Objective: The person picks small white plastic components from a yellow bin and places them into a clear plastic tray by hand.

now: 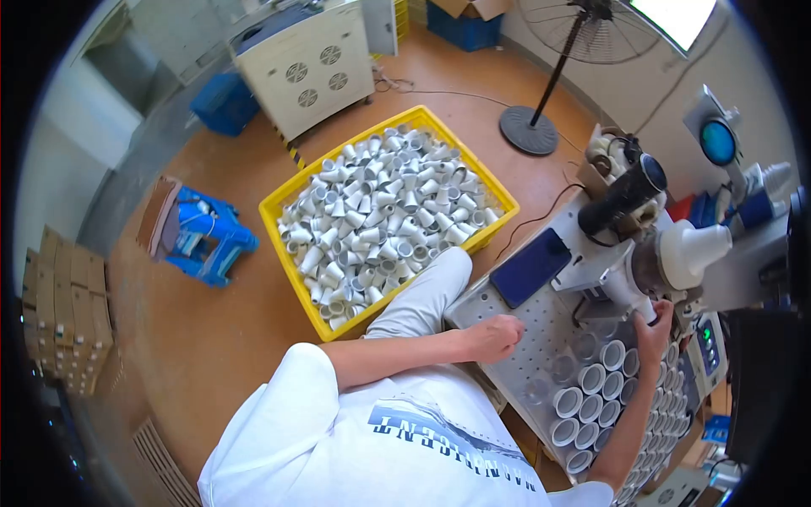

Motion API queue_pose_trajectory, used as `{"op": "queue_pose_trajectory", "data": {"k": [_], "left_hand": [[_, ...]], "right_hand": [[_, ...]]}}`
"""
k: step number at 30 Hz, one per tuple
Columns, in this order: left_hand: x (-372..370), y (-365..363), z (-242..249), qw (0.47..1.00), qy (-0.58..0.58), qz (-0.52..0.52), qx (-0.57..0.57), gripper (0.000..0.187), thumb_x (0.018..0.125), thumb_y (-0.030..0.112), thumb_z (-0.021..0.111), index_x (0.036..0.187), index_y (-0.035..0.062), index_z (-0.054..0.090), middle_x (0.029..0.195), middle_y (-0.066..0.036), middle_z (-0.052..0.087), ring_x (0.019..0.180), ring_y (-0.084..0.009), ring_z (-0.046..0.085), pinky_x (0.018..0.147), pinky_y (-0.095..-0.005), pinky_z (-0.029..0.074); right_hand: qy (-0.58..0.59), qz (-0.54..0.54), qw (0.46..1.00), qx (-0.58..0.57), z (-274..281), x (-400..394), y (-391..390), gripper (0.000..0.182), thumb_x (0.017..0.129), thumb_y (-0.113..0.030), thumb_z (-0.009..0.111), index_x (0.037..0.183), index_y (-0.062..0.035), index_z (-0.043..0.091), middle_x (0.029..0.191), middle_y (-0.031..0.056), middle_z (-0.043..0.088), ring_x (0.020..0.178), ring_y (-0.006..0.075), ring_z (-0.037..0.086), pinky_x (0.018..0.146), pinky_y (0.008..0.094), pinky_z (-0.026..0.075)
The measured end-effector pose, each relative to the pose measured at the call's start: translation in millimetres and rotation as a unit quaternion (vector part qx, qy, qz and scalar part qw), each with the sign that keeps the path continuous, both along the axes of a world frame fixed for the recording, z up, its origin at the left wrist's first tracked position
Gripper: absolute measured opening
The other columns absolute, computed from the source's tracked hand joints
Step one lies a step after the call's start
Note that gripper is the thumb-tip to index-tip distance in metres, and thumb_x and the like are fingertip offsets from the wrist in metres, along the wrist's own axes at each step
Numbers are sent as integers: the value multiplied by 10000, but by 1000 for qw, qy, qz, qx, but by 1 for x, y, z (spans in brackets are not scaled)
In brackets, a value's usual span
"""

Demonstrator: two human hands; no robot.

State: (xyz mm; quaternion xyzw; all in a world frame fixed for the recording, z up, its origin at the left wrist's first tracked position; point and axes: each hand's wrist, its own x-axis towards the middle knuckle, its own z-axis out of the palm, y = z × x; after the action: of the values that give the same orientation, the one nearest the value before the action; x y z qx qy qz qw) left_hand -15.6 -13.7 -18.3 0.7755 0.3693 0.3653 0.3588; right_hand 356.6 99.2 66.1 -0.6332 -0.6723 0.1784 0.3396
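Note:
My left hand [494, 338] is closed in a fist above the near edge of a perforated metal worktop [524, 342]; whatever is inside it, if anything, is hidden. My right hand [653, 331] reaches to the machine's head [623, 279], its fingers closed around a small white tapered part [646, 310] just beneath it. Below that hand, white plastic cups [589, 408] stand in rows on the worktop, open ends up. Several clear, see-through cups [563, 368] are beside them, between the rows and my left hand.
A yellow bin [291, 279] full of loose white cups stands on the floor by my knee. A dark phone [530, 267] lies on the worktop. Around are a fan [530, 129], a blue step stool [207, 241], stacked cartons [68, 313] and a control box [708, 342].

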Motion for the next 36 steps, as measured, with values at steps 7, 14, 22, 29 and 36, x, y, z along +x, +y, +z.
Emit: {"op": "queue_pose_trajectory", "data": {"k": [7,14,22,29,36], "left_hand": [[9,5,-2,999,-33,-10,1,87,698,-21,536,780,4,530,785,-164,576,798,-371,590,732,-436,481],[6,3,2,999,-21,-9,-26,110,687,-32,527,785,8,559,765,-150,583,750,-344,600,681,-422,490],[4,29,48,991,-91,-42,-90,206,637,-55,418,752,-18,585,712,-131,615,677,-256,601,681,-326,504],[19,101,153,985,-167,32,32,268,617,19,366,758,-50,583,752,-130,622,743,-242,602,760,-296,493],[120,193,270,956,-276,94,39,351,726,68,401,930,-97,635,844,-146,675,854,-258,601,865,-337,485]], "right_hand": [[54,-6,998,-21,5,3,6,354,769,-116,725,1001,-53,465,942,37,481,858,148,439,830,275,406],[-15,-16,1000,7,7,3,1,398,723,-183,769,967,-43,487,871,68,526,825,176,504,793,323,455],[45,-27,998,-24,24,1,-7,452,725,-251,807,971,-52,484,827,136,629,753,254,636,712,369,506],[64,-24,997,-37,25,4,-8,447,726,-250,807,954,-41,484,809,130,606,731,235,593,694,371,488],[279,-42,953,108,96,0,-2,399,763,-117,810,804,-102,413,854,2,515,749,68,435,670,245,398]]}}
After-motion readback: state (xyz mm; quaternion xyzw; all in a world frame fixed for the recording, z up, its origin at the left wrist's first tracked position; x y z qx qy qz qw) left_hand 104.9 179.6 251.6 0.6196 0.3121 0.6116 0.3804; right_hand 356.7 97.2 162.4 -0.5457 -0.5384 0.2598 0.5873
